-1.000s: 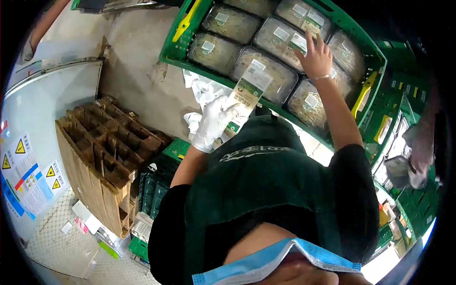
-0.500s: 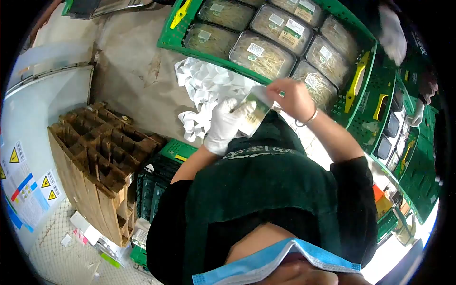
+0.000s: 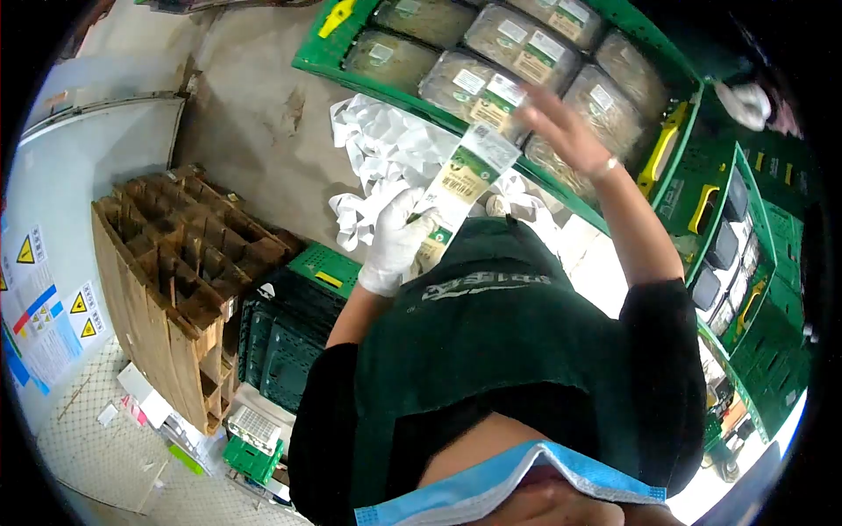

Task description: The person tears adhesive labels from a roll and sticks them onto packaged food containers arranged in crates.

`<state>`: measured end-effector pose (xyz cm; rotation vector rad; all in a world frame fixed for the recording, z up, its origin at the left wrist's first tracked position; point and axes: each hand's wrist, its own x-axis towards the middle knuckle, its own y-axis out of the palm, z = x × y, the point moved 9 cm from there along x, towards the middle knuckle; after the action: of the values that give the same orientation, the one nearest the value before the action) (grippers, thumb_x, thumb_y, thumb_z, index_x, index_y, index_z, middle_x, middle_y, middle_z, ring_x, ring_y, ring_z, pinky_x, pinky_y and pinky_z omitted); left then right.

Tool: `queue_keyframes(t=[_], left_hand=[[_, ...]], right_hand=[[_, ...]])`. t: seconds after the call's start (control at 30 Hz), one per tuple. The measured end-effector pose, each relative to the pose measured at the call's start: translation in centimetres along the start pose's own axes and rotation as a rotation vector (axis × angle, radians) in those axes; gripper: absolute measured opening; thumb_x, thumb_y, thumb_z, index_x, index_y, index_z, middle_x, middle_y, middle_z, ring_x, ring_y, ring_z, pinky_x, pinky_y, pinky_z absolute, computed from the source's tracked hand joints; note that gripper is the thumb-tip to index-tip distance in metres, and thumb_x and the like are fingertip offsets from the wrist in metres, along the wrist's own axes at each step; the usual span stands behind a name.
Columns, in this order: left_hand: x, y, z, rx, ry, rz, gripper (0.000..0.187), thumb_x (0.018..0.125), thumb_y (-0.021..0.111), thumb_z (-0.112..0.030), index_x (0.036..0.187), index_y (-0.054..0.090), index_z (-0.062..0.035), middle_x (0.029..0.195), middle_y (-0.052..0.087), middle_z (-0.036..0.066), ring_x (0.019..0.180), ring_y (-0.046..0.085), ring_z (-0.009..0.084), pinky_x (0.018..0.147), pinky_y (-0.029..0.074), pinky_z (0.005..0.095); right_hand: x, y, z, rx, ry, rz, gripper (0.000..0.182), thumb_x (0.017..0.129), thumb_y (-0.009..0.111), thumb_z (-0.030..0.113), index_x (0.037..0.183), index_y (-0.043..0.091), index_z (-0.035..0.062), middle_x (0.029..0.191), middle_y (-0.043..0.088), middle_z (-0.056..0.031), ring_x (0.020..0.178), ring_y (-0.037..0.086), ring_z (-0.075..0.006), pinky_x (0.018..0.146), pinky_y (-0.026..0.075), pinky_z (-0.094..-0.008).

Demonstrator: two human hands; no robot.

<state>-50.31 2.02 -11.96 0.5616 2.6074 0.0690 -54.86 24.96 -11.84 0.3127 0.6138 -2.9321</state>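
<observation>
My left hand (image 3: 395, 241), in a white glove, grips a strip of green and white printed labels (image 3: 467, 177) that slants up toward the crate. My bare right hand (image 3: 566, 131) is over the near side of a green crate (image 3: 408, 107), fingers stretched out, beside a pack bearing a green and white label (image 3: 498, 103). Clear-lidded packs of pale sprouts (image 3: 509, 39) fill the crate in rows. Some packs carry a green label, others only a small white sticker. Crumpled white backing strip (image 3: 377, 145) hangs between the crate and my left hand.
Wooden pallets (image 3: 158, 307) stand at the left, beside stacked dark green crates (image 3: 281, 337). More green crates with packs (image 3: 724, 245) are at the right. At upper right another person's gloved hand (image 3: 745, 105) shows. A panel with warning signs (image 3: 53, 302) is far left.
My right hand has moved up from the label strip to the crate, and its fingers have opened out. A green label now shows on the near middle pack. More of the label strip is visible.
</observation>
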Motion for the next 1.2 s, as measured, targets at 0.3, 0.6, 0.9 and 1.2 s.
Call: queue_keyframes(t=[0.3, 0.6, 0.9, 1.2], left_hand=[[0.7, 13.1, -3.5, 0.427, 0.256, 0.117, 0.023, 0.072, 0.06, -0.003, 0.094, 0.056, 0.0001, 0.078, 0.058, 0.01, 0.074, 0.056, 0.0172, 0.065, 0.044, 0.0262], [0.1, 8.1, 3.3, 0.094, 0.007, -0.02, 0.016, 0.069, 0.061, -0.009, 0.076, 0.052, 0.003, 0.067, 0.051, 0.005, 0.063, 0.05, 0.0116, 0.056, 0.041, 0.023], [1.5, 14.6, 3.3, -0.046, 0.049, 0.315, 0.046, 0.07, 0.047, 0.012, 0.115, 0.04, 0.0035, 0.122, 0.042, 0.012, 0.111, 0.041, 0.019, 0.092, 0.034, 0.0277], [2.8, 15.4, 2.4, 0.227, -0.106, 0.011, 0.019, 0.072, 0.065, -0.014, 0.07, 0.058, 0.0026, 0.059, 0.054, 0.003, 0.056, 0.048, 0.0077, 0.051, 0.039, 0.0219]], right_hand=[[-11.7, -0.3, 3.8, -0.21, -0.151, 0.008, 0.018, 0.07, 0.057, 0.01, 0.087, 0.055, 0.0031, 0.062, 0.055, -0.0163, 0.06, 0.055, -0.0333, 0.054, 0.044, -0.0382], [-9.4, -8.5, -10.6, -0.639, 0.257, 0.036, 0.035, 0.071, 0.056, 0.02, 0.099, 0.046, 0.0018, 0.086, 0.059, -0.0173, 0.081, 0.057, -0.0332, 0.074, 0.045, -0.0361], [-8.5, -9.9, -10.5, -0.703, 0.328, 0.026, 0.05, 0.075, 0.055, 0.045, 0.105, 0.049, 0.0049, 0.085, 0.061, -0.0141, 0.078, 0.06, -0.0272, 0.066, 0.048, -0.0351], [-12.4, -6.4, -0.7, -0.292, -0.239, -0.243, 0.011, 0.071, 0.059, 0.019, 0.078, 0.06, 0.0096, 0.071, 0.059, -0.0092, 0.064, 0.058, -0.0257, 0.057, 0.047, -0.0335]])
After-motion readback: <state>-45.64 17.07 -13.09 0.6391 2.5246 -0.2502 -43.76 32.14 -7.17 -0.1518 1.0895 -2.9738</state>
